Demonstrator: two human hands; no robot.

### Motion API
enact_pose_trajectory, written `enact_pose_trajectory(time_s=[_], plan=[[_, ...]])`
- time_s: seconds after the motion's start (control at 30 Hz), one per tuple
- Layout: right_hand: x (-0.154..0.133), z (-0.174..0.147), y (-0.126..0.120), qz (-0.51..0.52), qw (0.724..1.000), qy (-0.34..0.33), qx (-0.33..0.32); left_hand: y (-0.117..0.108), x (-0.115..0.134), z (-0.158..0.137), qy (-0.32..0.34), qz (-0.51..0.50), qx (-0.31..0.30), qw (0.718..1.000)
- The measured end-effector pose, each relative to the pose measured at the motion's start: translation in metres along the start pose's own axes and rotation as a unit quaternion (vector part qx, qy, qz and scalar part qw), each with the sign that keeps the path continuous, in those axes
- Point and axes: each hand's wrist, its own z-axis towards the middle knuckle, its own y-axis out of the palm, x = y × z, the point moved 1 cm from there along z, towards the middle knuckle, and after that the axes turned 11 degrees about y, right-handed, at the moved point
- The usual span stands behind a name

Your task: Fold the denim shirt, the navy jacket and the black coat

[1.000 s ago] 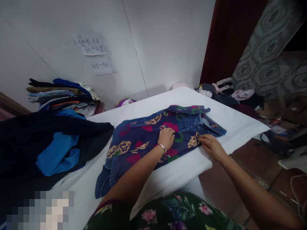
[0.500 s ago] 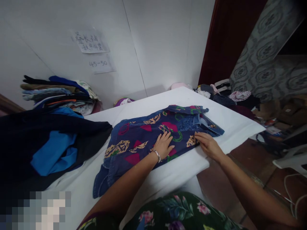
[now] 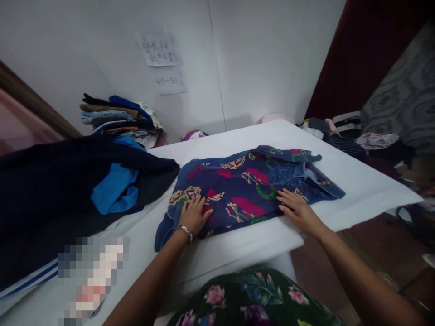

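Observation:
A denim jacket (image 3: 231,190) with a navy, magenta, green and tan print lies partly folded on the white-covered table (image 3: 258,244). Its collar points right and its hem left. My left hand (image 3: 195,215), with a silver bangle at the wrist, rests on the lower part near the hem, fingers spread. Flat on the near edge below the collar lies my right hand (image 3: 299,210), its fingers stretched out. Neither hand grips the cloth. One sleeve is folded along the far side.
Left on the table is a heap of dark clothing (image 3: 41,190) with a bright blue piece (image 3: 115,188). Behind it stands a stack of folded clothes (image 3: 118,117). More garments (image 3: 350,140) lie beyond the right edge. Paper notes (image 3: 163,52) hang on the wall.
My left hand has slid left along the jacket toward the hem. My right hand has flattened out on the near edge. The view has turned left.

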Motion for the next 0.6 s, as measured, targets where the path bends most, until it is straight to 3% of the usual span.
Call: enact_pose_trajectory(time_s=[0.17, 0.27, 0.37, 0.5, 0.6], plan=[[-0.043, 0.011, 0.033, 0.006, 0.992, -0.070, -0.100, 0.004, -0.011, -0.009, -0.017, -0.024, 0.016, 0.999], [-0.047, 0.006, 0.044, -0.001, 0.990, -0.068, -0.127, 0.004, -0.010, -0.010, -0.025, -0.043, 0.025, 0.998], [-0.042, 0.002, 0.040, 0.042, 0.988, -0.055, -0.135, 0.000, -0.010, -0.012, -0.030, -0.066, 0.028, 0.997], [-0.031, 0.019, 0.019, 0.126, 0.990, -0.021, -0.064, -0.006, -0.009, -0.013, -0.019, -0.045, 0.062, 0.997], [-0.016, 0.050, -0.001, 0.114, 0.993, 0.005, 0.015, -0.001, -0.009, -0.012, -0.021, -0.020, 0.042, 0.999]])
